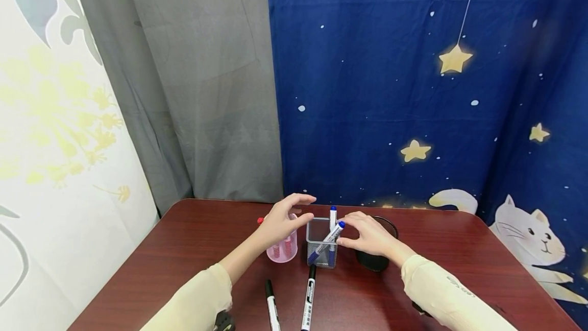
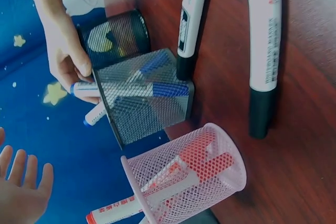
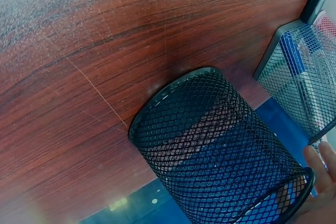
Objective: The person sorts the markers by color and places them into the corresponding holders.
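My left hand hovers over the pink mesh pen cup, fingers spread and holding nothing. Red-capped markers stand inside that cup. Beside it is a square grey mesh pen holder with two blue-capped markers; one stands upright, the other leans toward the right. My right hand is at the holder's right rim, close to the leaning marker's upper end, thumb and fingers apart. Whether it touches the marker or rim is unclear. Beneath this hand stands a round black mesh pen cup.
Two black-capped markers lie on the dark red wooden table in front of the holders: one on the left, another with its cap near the square holder. Behind the table hang grey and blue star-patterned curtains.
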### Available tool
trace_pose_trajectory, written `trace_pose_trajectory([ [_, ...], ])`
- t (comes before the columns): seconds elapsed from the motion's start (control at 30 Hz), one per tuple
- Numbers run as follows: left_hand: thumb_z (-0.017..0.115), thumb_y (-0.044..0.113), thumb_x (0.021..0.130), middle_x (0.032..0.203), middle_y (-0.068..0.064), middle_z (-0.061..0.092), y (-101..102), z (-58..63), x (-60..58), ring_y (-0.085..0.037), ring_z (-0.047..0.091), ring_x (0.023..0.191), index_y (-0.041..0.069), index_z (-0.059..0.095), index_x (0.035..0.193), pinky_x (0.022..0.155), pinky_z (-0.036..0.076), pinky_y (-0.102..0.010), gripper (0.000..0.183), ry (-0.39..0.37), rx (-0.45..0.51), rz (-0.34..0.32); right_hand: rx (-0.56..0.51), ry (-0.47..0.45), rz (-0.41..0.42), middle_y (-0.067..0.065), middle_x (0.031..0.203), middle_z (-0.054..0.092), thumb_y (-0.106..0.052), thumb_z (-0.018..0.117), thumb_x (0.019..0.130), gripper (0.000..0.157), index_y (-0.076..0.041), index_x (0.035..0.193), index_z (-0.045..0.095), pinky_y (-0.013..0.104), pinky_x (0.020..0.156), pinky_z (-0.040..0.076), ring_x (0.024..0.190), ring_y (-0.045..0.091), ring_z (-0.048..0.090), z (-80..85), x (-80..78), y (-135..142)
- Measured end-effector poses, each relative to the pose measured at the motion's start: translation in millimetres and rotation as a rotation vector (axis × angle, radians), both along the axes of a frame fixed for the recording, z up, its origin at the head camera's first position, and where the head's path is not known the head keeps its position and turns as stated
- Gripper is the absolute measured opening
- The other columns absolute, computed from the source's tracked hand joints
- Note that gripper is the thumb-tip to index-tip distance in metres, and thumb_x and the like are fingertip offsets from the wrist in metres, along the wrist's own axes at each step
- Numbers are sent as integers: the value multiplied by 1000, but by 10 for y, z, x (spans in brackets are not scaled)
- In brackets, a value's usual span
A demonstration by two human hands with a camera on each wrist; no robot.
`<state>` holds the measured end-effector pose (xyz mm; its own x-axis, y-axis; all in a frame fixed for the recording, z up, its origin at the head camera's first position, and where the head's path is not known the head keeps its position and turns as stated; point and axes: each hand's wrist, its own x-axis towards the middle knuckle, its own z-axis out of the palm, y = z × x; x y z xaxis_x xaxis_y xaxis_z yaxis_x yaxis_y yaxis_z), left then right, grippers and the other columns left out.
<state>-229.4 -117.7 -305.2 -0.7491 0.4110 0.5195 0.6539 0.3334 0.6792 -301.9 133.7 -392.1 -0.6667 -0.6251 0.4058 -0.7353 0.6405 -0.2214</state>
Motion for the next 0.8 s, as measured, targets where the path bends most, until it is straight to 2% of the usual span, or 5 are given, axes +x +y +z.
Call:
trace_pose_trajectory([
  [0.17, 62, -2, 83, 110, -19, 59, -3, 5, 170, -33, 54, 104, -8, 57, 110, 85, 45, -40, 28, -11, 3, -53, 2, -4, -2, 9, 112, 59, -47, 65, 79, 54, -7, 115, 62, 45, 90, 39, 109, 24, 50, 7, 9, 1],
  [0.27, 63, 1, 84, 109, -14, 60, -18, -134, 124, -28, 55, 102, -5, 58, 111, 85, 45, -38, 28, -19, 7, -94, 2, -6, -2, 9, 112, 59, -47, 65, 79, 54, -6, 115, 61, 45, 90, 39, 109, 25, 50, 10, 10, 2],
  [0.37, 64, 6, 84, 107, -9, 62, -31, -263, 97, -19, 56, 102, 0, 60, 111, 85, 45, -35, 28, 23, -41, -119, -3, -6, 1, 9, 113, 59, -47, 65, 79, 56, -5, 115, 61, 46, 90, 39, 109, 25, 50, 9, 9, 4],
  [0.7, 64, 18, 85, 103, 3, 61, -24, -530, 346, -6, 54, 96, 9, 61, 110, 86, 39, -17, 26, 480, -393, -195, -1, 10, 2, 9, 113, 59, -48, 64, 80, 55, -7, 116, 61, 47, 89, 38, 110, 24, 49, -19, 3, 4],
  [0.8, 63, 19, 85, 102, 5, 60, -34, -600, 441, -4, 53, 95, 12, 61, 109, 85, 38, -14, 25, 562, -450, -209, -1, 21, 3, 9, 114, 59, -49, 64, 80, 56, -7, 116, 61, 46, 89, 39, 110, 24, 49, -21, 2, 7],
])
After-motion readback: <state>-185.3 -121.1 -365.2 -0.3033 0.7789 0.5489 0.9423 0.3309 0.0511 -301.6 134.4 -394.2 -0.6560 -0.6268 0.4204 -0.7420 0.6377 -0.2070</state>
